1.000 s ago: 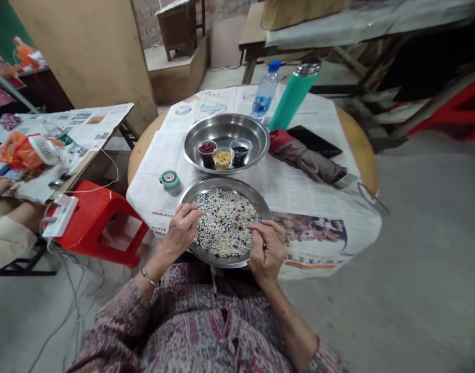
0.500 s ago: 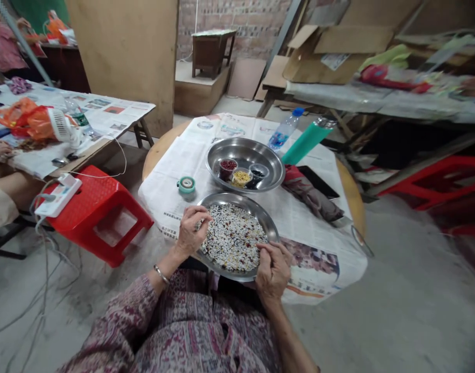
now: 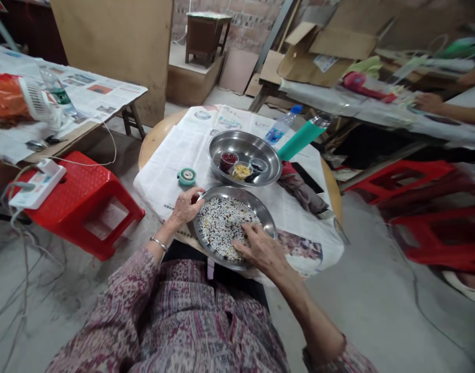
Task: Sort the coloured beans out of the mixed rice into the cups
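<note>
A shallow steel basin [image 3: 266,217] sits on the newspaper in front of me, spread with white grains [image 3: 222,223] mixed with black, yellow and dark red bits. My left hand [image 3: 186,206] grips the basin's left rim between thumb and fingers. Over the right part of the grains lies my right hand [image 3: 259,247], fingers apart and their tips touching the mix. Just behind, a second steel basin [image 3: 274,171] holds a cup of dark red beans [image 3: 228,159], a cup of yellow grains [image 3: 241,170] and a cup of black ones [image 3: 256,167].
The round table bears a roll of green tape [image 3: 186,176], a blue-capped bottle [image 3: 281,126], a green flask [image 3: 303,139], a dark folded cloth [image 3: 305,194] and a phone-like black slab [image 3: 310,177]. A red stool [image 3: 89,197] with a power strip stands left. Another person's hand [image 3: 430,102] is at the right table.
My left hand has moved from above the grains to the basin's rim. My right hand has gone from the right rim inward, its fingers spreading on the grains. The view has shifted right.
</note>
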Available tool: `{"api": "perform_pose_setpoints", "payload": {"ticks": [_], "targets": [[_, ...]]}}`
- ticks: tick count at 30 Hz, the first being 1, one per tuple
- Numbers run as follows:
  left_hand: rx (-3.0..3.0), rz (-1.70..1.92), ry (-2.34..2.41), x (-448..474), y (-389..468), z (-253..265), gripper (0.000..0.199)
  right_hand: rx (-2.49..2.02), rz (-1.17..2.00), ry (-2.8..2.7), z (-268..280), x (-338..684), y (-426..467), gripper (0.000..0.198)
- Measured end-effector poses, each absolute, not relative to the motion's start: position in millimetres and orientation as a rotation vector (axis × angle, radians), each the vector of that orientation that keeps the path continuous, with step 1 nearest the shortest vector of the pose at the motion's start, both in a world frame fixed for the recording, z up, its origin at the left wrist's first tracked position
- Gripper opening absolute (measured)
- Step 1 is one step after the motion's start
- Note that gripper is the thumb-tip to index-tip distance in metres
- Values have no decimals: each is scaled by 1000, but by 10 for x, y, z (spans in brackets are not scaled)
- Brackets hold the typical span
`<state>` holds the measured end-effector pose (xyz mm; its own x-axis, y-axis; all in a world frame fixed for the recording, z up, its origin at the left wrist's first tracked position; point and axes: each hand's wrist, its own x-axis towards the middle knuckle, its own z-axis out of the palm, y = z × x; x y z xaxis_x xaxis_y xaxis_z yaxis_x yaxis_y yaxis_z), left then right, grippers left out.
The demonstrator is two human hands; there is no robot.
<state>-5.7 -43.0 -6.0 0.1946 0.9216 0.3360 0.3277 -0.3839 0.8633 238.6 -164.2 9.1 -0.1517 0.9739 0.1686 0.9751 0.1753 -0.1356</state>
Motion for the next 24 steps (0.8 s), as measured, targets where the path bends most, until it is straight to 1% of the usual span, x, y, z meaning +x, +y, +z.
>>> {"api": "perform_pose_setpoints", "payload": {"ticks": [5, 7, 9, 13, 16, 20, 24], "targets": [[1820, 1168, 1171, -38, -414, -98, 26, -1596, 385, -2112, 78, 2083, -1611, 25], [1826, 1170, 1174, -36, -406, -108, 25, -1488, 493, -2082, 105, 1928, -1561, 22], [1833, 1172, 1180, -33, -406, -109, 25, -1410, 526, -2119, 146, 1777, -1506, 20], [1809, 1183, 1171, -25, -419, -104, 24, -1249, 339, -2388, 203, 1605, -1380, 20], [1810, 1190, 1175, -21, -422, -105, 25, -1238, 158, -2484, 180, 1673, -1227, 20], [1823, 1192, 1181, -28, -422, -106, 24, -1403, 34, -2381, 99, 2004, -1034, 18], [1819, 1187, 1177, -35, -416, -113, 24, -1601, -8, -2263, 59, 2376, -1115, 19]]}}
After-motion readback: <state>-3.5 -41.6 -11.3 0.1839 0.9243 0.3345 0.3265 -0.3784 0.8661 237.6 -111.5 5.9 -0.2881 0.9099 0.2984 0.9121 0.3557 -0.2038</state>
